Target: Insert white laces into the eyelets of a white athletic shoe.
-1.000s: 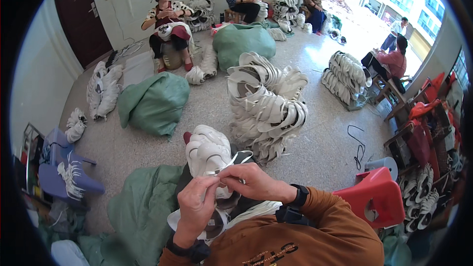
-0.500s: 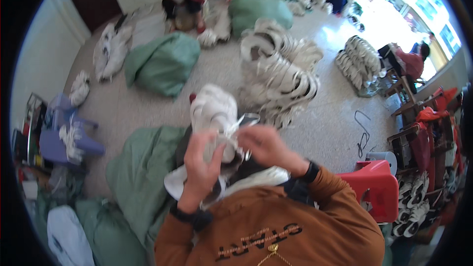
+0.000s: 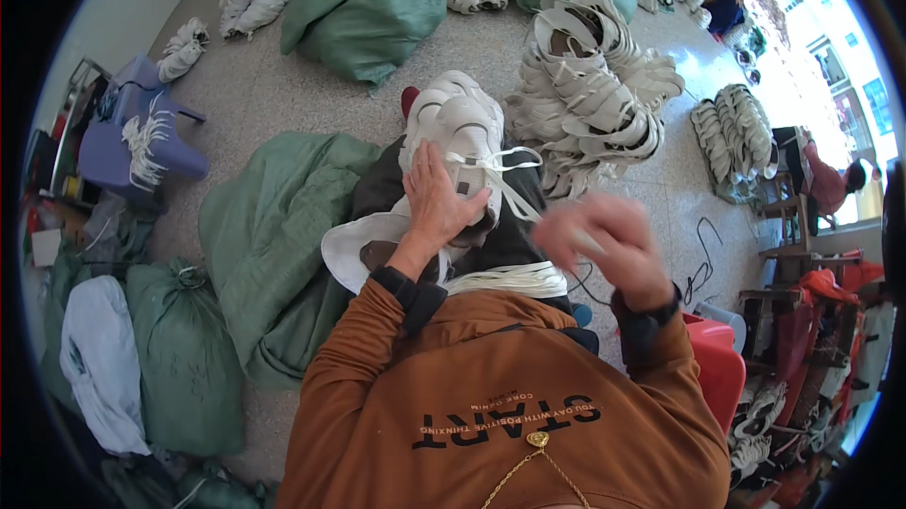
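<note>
On the dark trousers (image 3: 379,186), nested white sneakers (image 3: 460,122) were touched by the left hand (image 3: 440,204), fingers laid flat, thumb spread wide. To their right, the right hand (image 3: 609,243) was blurred, fingers curled; whether the white shoelace (image 3: 492,162) was gripped could not be told.

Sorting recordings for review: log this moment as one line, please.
left grip: laid on white lace-up shoe | right grip: right of shoe, motion-blurred, hold unclear | flat white shoelace: looped at shoe's front
</note>
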Demonstrator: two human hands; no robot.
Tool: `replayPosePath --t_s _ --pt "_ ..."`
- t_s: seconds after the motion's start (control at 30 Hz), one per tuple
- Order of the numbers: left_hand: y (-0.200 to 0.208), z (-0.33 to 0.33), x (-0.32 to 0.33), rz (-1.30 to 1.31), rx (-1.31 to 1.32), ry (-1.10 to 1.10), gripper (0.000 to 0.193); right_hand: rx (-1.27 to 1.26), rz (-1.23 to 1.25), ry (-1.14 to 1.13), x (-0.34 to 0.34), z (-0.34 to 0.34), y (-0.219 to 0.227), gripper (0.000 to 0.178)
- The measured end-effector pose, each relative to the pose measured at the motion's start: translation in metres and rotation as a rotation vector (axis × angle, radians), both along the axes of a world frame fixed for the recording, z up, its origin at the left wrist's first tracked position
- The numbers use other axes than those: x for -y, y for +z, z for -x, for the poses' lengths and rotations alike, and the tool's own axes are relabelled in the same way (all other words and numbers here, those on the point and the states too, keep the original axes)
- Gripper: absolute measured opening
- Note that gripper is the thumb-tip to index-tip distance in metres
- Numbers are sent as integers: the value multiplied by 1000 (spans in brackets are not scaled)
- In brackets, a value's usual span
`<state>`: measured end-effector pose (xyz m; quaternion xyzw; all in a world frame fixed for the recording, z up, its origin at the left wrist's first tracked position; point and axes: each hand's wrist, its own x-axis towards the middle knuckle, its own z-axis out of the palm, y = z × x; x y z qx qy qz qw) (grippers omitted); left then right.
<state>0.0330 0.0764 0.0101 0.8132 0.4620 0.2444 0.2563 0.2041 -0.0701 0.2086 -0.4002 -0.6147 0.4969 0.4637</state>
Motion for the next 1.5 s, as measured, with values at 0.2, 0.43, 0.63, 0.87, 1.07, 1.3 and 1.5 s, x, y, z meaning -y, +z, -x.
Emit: replayPosePath --t_s 0.2,0.43,0.63,0.87,1.07,1.3,1.5 --pt "3 1 -3 41 5 -26 114 -413 -425 606 7 -23 83 15" --pt "68 27 -3 168 252 -347 98 -472 -387 166 15 -23 57 17" --pt "177 -5 33 176 688 -825 67 126 -300 -408 -17 2 25 18" --pt "148 -44 38 701 1107 -707 41 -391 96 -570 -26 6 -8 26" --pt "124 -35 39 839 871 -669 18 -684 127 -494 -33 -6 -15 20" --pt "50 -4 44 60 512 -777 3 -851 -152 -534 -6 -97 -14 15" --pt "50 10 41 9 493 -786 9 257 170 -537 -27 -56 -83 18"
